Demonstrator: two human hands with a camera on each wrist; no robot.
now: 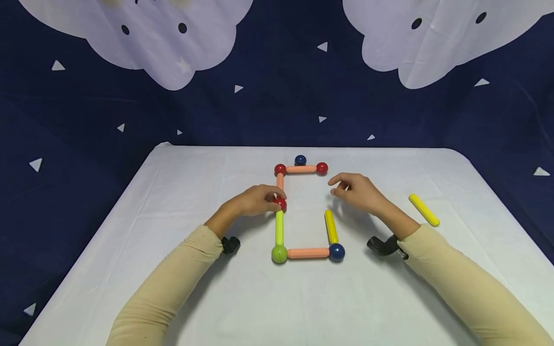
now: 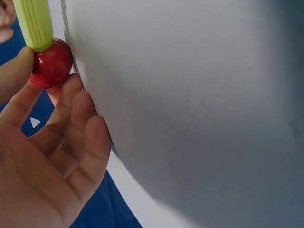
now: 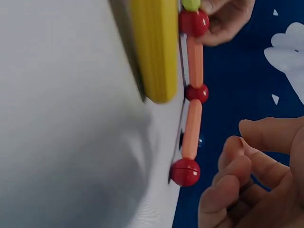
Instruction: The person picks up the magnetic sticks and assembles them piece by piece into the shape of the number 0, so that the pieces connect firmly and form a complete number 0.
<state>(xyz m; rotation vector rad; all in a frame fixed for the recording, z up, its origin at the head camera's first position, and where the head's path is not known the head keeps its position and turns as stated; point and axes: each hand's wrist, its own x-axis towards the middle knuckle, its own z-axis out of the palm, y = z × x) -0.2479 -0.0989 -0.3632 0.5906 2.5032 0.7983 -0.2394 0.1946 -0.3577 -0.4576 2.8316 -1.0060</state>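
Observation:
A connected chain of balls and rods lies on the white table. My left hand (image 1: 258,200) pinches the middle red ball (image 2: 53,65) between thumb and fingers. From that ball a lime green rod (image 1: 279,228) runs toward me to a green ball (image 1: 279,253), and an orange rod (image 1: 280,181) leads away to another red ball (image 1: 280,169). Holding nothing, my right hand (image 1: 356,192) hovers with fingers loosely bent. It is between the far right red ball (image 1: 321,168) and a yellow rod (image 1: 331,226), whose near end meets a blue ball (image 1: 336,252).
One orange rod (image 1: 308,253) joins the green and blue balls; another orange rod (image 1: 301,169) links the two far red balls. Behind it sits a second blue ball (image 1: 300,160). A loose yellow rod (image 1: 424,210) lies to the right. A dark blue patterned cloth (image 1: 277,110) hangs behind the table.

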